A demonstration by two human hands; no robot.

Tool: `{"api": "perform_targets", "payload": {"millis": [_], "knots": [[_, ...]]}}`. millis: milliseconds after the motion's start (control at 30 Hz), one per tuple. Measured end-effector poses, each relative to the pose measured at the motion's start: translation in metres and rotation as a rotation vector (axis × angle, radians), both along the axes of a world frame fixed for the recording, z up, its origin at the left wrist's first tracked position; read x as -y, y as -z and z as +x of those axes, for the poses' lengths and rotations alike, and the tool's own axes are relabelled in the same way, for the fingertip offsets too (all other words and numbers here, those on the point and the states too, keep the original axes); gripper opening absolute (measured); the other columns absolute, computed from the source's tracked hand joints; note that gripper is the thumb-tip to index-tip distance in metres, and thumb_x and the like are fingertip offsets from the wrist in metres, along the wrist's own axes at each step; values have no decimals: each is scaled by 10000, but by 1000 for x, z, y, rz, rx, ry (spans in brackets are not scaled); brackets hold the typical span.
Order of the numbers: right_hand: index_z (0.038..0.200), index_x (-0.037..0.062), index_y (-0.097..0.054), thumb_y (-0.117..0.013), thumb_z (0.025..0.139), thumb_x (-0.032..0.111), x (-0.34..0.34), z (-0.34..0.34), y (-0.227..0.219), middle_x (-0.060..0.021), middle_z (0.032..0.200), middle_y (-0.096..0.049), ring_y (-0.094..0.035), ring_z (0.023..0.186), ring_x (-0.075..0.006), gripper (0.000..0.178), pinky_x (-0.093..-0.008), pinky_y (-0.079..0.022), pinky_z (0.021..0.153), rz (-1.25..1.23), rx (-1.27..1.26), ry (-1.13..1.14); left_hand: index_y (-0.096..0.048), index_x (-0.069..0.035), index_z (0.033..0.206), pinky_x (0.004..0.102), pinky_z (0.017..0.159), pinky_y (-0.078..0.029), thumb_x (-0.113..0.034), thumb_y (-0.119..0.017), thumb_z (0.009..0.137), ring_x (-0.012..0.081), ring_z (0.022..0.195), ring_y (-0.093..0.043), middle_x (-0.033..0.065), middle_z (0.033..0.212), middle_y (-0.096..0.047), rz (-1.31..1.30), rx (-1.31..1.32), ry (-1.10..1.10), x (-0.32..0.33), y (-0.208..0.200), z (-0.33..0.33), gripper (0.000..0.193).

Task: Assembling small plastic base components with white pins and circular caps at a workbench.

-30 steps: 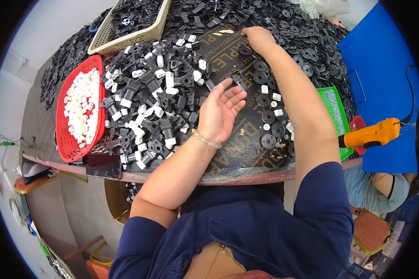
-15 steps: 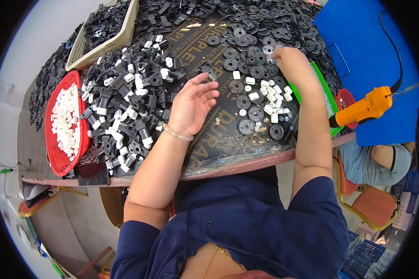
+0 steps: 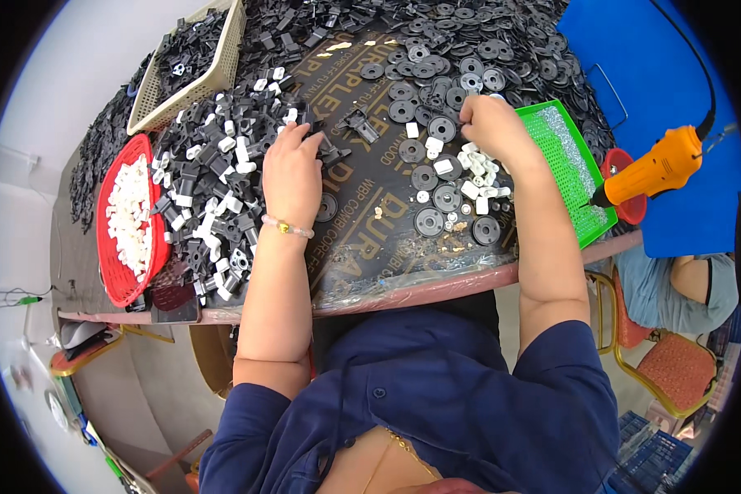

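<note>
My left hand (image 3: pixel 292 177) is palm down with fingers apart, over the right side of a heap of black plastic parts (image 3: pixel 214 165) mixed with white pieces. Its fingertips reach the heap; I see nothing held in them. A lone black bracket-like part (image 3: pixel 362 125) lies on the dark board to its right. My right hand (image 3: pixel 498 132) is at the near edge of the black discs (image 3: pixel 442 128), fingers curled together. Whatever its fingertips may hold is hidden. Just below that hand lie white plastic blocks (image 3: pixel 473 169), with several more discs (image 3: pixel 429 221) around them.
A red basket of white pieces (image 3: pixel 149 214) stands at the left, a beige crate (image 3: pixel 144 99) behind it. At the right are a green tray (image 3: pixel 552 169), a red bowl (image 3: pixel 630 210), an orange power screwdriver (image 3: pixel 654 169) hanging from its cord, and a blue board (image 3: pixel 675 99). Someone sits far right.
My left hand has turned from palm up to palm down and moved left onto the heap, away from the lone black part. My right hand has drawn slightly nearer and left.
</note>
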State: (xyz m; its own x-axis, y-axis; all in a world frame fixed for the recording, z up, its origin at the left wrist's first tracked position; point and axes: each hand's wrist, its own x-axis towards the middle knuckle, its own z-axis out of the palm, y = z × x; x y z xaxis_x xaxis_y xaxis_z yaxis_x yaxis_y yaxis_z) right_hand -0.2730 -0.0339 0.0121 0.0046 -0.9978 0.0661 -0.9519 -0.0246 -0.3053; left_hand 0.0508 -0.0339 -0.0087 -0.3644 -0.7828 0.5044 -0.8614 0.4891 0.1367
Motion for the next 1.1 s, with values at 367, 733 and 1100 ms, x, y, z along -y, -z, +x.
{"api": "perform_targets", "payload": {"millis": [367,733,1100], "knots": [[1003,-10,-652,-606,919,70,-8,22,-22,-23,912,-686,-631,773,-92,124,-255,-512,703,-249,883,-48,-667,-65,1082,392,869,-511,-59,-737,813,267,1002,-623,111,1096,-640,-66,-392,49,-3,-16,-13,279],[1046,10,-623,-651,853,-30,-33,86,-22,12,960,-625,-538,762,-24,199,-185,-450,671,71,1135,-406,-579,-23,1178,363,952,-507,-15,-565,937,195,1123,-588,120,1218,-611,1169,-1766,682,-23,-13,-29,241],[1089,-4,-630,-686,784,-58,-40,96,-27,-40,1084,-541,-554,800,-74,315,-206,-477,711,-95,1174,-465,-523,-44,1298,391,962,-520,-75,-624,949,214,1030,-637,102,1123,-637,1234,-1879,516,-28,-12,-36,365]]}}
